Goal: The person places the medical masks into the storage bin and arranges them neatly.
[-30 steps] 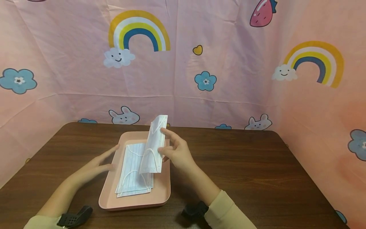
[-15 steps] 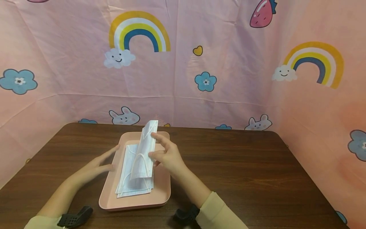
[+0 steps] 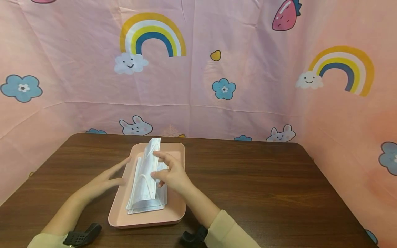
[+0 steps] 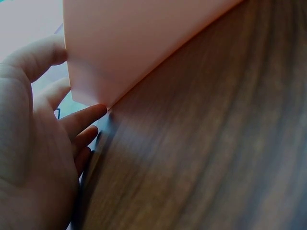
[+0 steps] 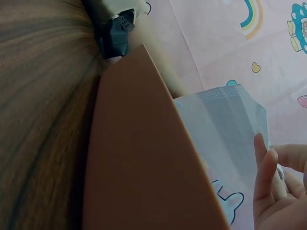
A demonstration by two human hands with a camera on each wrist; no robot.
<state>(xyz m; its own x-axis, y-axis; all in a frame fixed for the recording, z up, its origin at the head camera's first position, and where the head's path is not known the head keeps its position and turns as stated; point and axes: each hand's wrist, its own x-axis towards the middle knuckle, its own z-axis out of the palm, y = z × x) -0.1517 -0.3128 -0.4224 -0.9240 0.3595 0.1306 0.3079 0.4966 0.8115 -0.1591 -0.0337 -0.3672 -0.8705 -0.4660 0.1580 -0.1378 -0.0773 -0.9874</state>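
Note:
A pink tray (image 3: 177,206) lies on the dark wooden table (image 3: 263,186) and holds a stack of pale blue face masks (image 3: 143,204). My right hand (image 3: 156,165) pinches one face mask (image 3: 148,172) by its long edge, on edge and just over the stack. The right wrist view shows that mask (image 5: 225,124) above the tray's outer wall (image 5: 139,153), with my fingertips (image 5: 263,167) on it. My left hand (image 3: 124,170) rests with straight fingers against the tray's left rim. In the left wrist view its fingers (image 4: 84,117) touch the tray's wall (image 4: 134,43).
Pink printed cloth (image 3: 248,69) walls in the table at the back and on both sides. Bare wood stretches to the right of the tray. Black wrist cameras (image 3: 82,234) sit at the near edge.
My right hand has carried the mask left and down, from the tray's right side to just above the stack. The left hand has stayed on the rim.

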